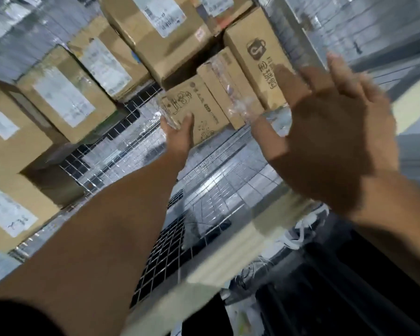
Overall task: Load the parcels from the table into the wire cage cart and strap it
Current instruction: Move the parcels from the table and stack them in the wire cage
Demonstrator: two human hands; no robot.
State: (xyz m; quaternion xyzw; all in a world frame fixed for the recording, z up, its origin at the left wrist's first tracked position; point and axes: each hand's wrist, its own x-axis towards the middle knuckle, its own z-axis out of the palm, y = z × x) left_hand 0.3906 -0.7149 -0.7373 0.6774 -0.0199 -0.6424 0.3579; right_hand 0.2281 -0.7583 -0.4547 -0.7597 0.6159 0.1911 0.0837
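While left hand [177, 135] grips taped, cartoon-printed brown parcel [200, 110], right hand [330, 146] spread, empty.

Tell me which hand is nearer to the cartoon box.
Left. The left hand grips the cartoon box at its bottom; the right hand is open, apart, off to the right.

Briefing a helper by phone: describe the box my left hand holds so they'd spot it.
In the wire cage cart, among the stacked brown parcels, find the lowest middle one. That small box, gripped by the left hand, alone bears cartoon line drawings.
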